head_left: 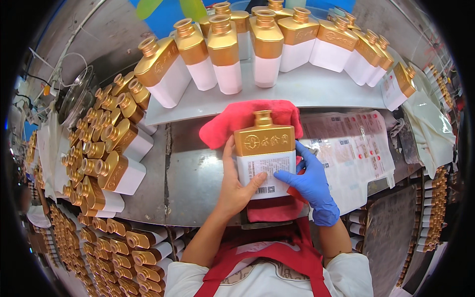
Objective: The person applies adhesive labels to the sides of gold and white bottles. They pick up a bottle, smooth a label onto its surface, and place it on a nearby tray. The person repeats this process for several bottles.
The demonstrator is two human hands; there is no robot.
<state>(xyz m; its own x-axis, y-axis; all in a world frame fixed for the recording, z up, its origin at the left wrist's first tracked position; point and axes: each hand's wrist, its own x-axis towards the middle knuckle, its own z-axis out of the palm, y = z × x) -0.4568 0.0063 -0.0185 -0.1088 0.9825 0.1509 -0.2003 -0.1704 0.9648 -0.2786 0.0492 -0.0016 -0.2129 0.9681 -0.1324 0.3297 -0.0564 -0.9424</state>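
Observation:
Upright in front of me is a flat, rectangular bottle (265,161) with a gold shoulder and neck and a white body that carries fine dark print. My bare left hand (235,192) grips its left side, thumb on the lower front. My right hand (312,182), in a blue glove, clasps the right side, its thumb pressed on the print near the lower right. A small red piece shows by the right palm; its kind is hard to tell. A red-pink cloth (222,124) lies behind and beneath the bottle.
Printed sheets (339,148) with red dots lie right of the cloth. Several similar bottles (265,49) line a raised grey shelf (208,106) at the back. Many more bottles (118,171) crowd the metal table's left side, and others (143,262) stand lower left and far right.

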